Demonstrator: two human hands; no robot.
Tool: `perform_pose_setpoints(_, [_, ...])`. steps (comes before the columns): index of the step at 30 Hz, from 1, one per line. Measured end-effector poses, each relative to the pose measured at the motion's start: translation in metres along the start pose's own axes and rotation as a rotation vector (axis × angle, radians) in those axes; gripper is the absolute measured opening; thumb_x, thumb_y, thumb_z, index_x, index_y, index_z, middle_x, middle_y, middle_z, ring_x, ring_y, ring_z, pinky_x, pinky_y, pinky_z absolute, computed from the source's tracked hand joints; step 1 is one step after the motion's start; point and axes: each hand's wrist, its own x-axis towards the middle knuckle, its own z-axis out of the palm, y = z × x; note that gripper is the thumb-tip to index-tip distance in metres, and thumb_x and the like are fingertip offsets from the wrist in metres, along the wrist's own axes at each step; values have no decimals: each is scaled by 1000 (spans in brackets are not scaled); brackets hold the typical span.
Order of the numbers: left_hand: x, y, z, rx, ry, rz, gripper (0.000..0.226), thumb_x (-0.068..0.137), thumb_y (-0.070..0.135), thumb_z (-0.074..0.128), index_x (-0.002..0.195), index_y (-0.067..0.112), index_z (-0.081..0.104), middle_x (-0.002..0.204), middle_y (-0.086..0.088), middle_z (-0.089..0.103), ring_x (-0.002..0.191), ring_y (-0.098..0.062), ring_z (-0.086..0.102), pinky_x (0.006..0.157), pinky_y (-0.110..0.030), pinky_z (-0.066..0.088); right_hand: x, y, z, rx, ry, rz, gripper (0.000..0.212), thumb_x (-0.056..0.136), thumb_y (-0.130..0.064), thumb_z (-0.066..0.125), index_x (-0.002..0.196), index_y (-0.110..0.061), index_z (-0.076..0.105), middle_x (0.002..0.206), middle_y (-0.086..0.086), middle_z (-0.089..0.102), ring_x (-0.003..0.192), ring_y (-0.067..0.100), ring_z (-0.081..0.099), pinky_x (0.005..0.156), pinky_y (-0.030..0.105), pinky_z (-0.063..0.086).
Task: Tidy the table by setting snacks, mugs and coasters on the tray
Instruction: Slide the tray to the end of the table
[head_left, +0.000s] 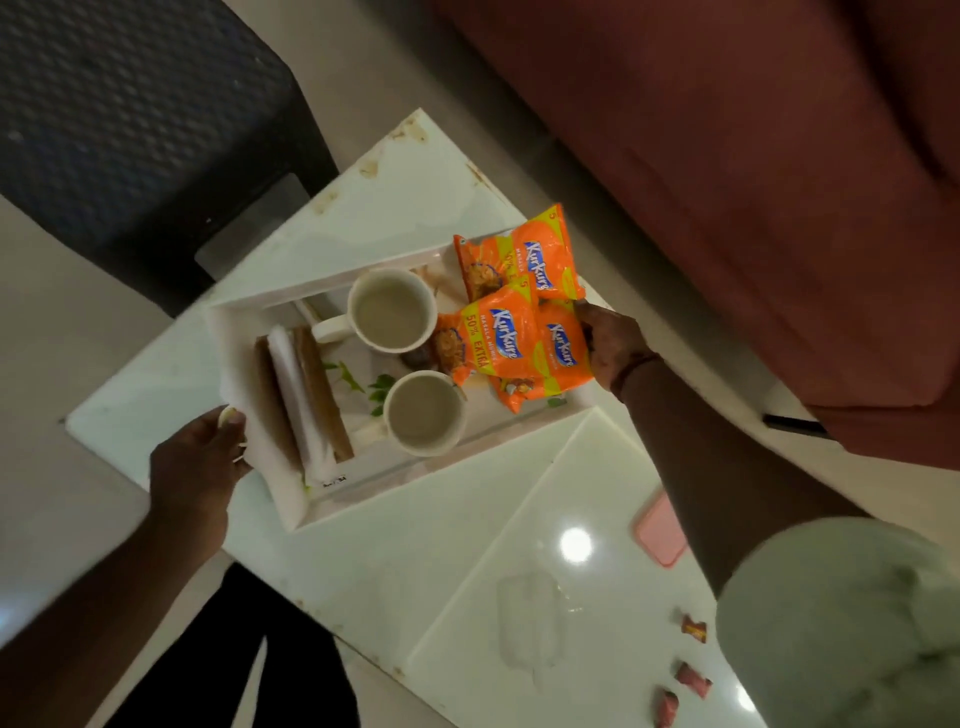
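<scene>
A white tray (270, 306) sits on the white table (498, 519). Inside it stand two white mugs, one at the far side (390, 309) and one nearer (423, 413), beside a stack of brown and white coasters (304, 400). Three orange Kurkure snack packets fill the tray's right end: the far packet (519, 257), the middle packet (493, 338) and the right packet (558, 358). My left hand (195, 470) grips the tray's left rim. My right hand (613, 345) holds the tray's right end next to the packets, its fingers hidden behind them.
Three small wrapped candies (693, 678) lie on the table at the lower right, near a pink lid (660, 530). A dark woven chair (140, 130) stands at the far left. A maroon sofa (753, 182) runs along the right side.
</scene>
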Motion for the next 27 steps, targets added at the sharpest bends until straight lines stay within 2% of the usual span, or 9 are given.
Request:
perform_pose_setpoints(5, [6,35,-1,121,-74,61,42,98,14,45,68,24,73,82,-8,59,78,-19,57,58,-18,55,-17,19,-20,98,12,-44,33,99,-32,54,120,-9,67,108,10,72,96,25,68,92,45,53])
perform_pose_setpoints(9, [11,68,6,229,-146,113,17,94,20,59,82,16,71,88,-13,63,83,-24,59,73,-35,55,-42,38,-36,238,54,-58,28,99,-30,54,117,-13,68,103,3,75,93,19,71,84,37,55])
perform_pose_setpoints(12, [20,90,16,306,-195,182,13,93,19,60,85,15,69,89,-15,61,85,-25,58,82,-46,54,-64,54,-44,327,96,-45,23,99,-33,54,110,-19,69,115,6,70,104,23,67,91,41,52])
perform_pose_setpoints(14, [27,105,25,385,-225,214,13,93,19,59,94,12,70,92,-15,63,87,-25,60,87,-52,53,-80,64,-44,389,143,-27,21,99,-34,53,104,-21,69,110,1,72,99,18,69,90,40,52])
perform_pose_setpoints(16, [37,118,35,440,-265,220,24,93,18,59,110,4,68,99,-16,66,90,-26,63,89,-53,52,-94,75,-43,456,202,1,20,99,-36,52,98,-24,69,103,-4,72,93,13,69,89,37,52])
perform_pose_setpoints(18, [45,132,47,495,-301,234,30,93,19,60,117,2,65,106,-20,67,93,-28,65,90,-52,53,-106,87,-42,544,223,27,22,101,-37,49,102,-25,67,114,-1,71,100,15,68,92,39,52])
perform_pose_setpoints(22, [63,150,74,617,-380,285,30,93,22,60,116,4,65,111,-20,67,100,-33,65,93,-54,51,-129,105,-33,719,203,18,28,104,-35,43,113,-24,66,108,-4,76,98,14,72,79,34,61])
perform_pose_setpoints(25, [76,157,95,665,-413,298,29,93,20,59,119,6,65,116,-21,65,102,-31,64,95,-52,51,-140,116,-26,785,297,22,30,102,-34,47,121,-18,64,120,5,70,107,21,67,92,41,54])
perform_pose_setpoints(27, [83,157,110,712,-431,312,27,93,21,59,117,10,65,116,-18,65,105,-30,63,94,-50,51,-145,123,-23,819,357,32,27,101,-34,50,115,-18,66,117,6,70,103,21,69,91,41,54])
